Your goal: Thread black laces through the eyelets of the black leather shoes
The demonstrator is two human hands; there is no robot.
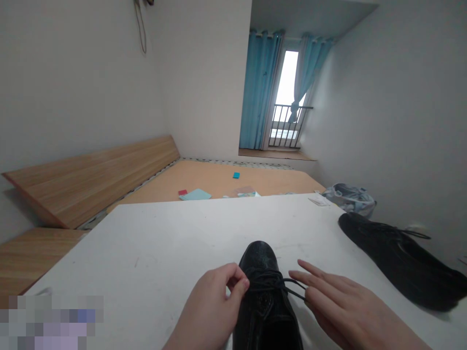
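the left hand (228, 296) pinches thin black laces (268, 280) on 1 black leather shoe (260, 255), toe forward on the white smooth surface (175, 248); the right hand (335, 301), fingers extended, meets lace loops. 1 matching shoe (404, 262) lies right.

Black leather lace-up shoe (260, 257) on white tabletop (175, 243), laces pinched w/ L hand (213, 304); R hand (339, 301) held nr. loop.

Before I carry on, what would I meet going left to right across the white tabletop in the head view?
Left hand → black laced shoe → right hand → second black shoe.
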